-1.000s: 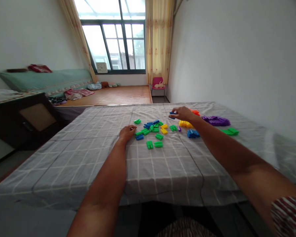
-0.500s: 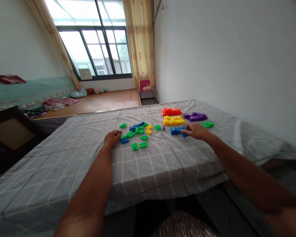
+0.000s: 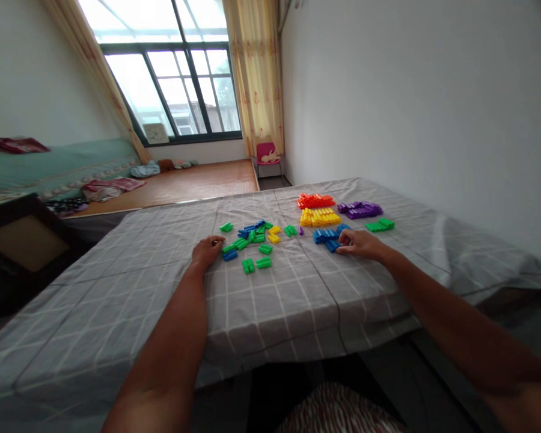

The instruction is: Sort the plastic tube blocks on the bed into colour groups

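Note:
My right hand [image 3: 361,245] is at the pile of blue plastic pieces [image 3: 325,236], with its fingers closed on a small blue tube-like piece [image 3: 332,245] at the near edge. Resting on the cloth, my left hand [image 3: 207,249] has loosely bent fingers and nothing visible in them. Beside its fingertips are loose green pieces [image 3: 241,243] and a blue pair [image 3: 229,255]. Small yellow pieces [image 3: 274,239] and other green pieces [image 3: 248,266] lie between my hands.
Sorted piles stand at the right: orange-red [image 3: 315,201], yellow [image 3: 320,217], purple [image 3: 360,209] and green [image 3: 380,225]. One small purple piece [image 3: 301,230] lies apart. A grey checked cloth [image 3: 270,307] covers the table. The white wall [image 3: 415,108] borders its right side.
My right hand has shifted slightly toward me, and a blue piece now shows angled at the near side of the blue pile. My left hand stays nearly in place. The view tilts slightly.

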The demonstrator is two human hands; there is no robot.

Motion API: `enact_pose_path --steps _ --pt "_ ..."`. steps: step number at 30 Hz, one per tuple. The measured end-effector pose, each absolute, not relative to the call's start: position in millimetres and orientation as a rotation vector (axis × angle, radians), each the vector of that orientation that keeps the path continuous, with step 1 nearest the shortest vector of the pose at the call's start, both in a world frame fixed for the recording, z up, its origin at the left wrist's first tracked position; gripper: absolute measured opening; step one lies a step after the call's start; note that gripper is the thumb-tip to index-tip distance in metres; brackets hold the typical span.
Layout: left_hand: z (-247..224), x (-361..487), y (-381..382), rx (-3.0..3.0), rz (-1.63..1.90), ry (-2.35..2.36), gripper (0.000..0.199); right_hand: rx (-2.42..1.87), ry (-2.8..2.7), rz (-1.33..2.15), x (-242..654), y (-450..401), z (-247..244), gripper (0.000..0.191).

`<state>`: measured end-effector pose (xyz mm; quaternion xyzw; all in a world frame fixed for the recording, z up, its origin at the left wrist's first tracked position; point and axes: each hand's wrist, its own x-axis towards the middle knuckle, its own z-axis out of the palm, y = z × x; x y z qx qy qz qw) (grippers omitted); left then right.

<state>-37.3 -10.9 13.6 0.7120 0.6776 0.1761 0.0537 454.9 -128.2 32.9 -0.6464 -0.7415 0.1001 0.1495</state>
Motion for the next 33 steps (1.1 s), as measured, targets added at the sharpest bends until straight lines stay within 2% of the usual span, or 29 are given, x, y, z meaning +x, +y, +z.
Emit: enact_pose_path --steps 5,9,11,16,19,21,25,33 --pt "12.5 -35.5 -14.4 2.17 0.55 2.036 0.034 -1.747 -2.203 0.09 399.9 -112.2 64.2 0.04" --pt "7.7 -36.5 -13.5 2.163 0.594 2.039 0.033 -1.399 -2.424 0.027 319.5 -69.6 69.3 0.024" --pt "5.7 -37.5 -13.0 2.16 0.607 2.021 0.032 -1.326 -2.493 -0.015 282.5 -39.0 62.3 0.025" --pt "6.6 -39.3 -13.4 2.144 0.625 1.975 0.032 -1.568 -2.46 -0.003 226.4 30.0 45.2 0.045" --pt "8.7 -40.1 -13.9 2.145 0.636 1.954 0.032 -1.718 -2.447 0.151 216.7 46.7 43.6 0.039" --pt "10.0 -40.7 -14.3 2.145 0.644 1.941 0.032 -1.693 -2.461 0.184 219.6 46.1 46.8 0.035" --pt "12.0 -41.8 -15.3 2.145 0.652 1.929 0.032 -1.475 -2.366 0.164 254.8 21.6 60.4 0.039" --pt "11.5 -41.2 -12.6 2.216 0.561 1.986 0.035 -1.493 -1.955 0.394 428.1 -83.5 59.0 0.039"
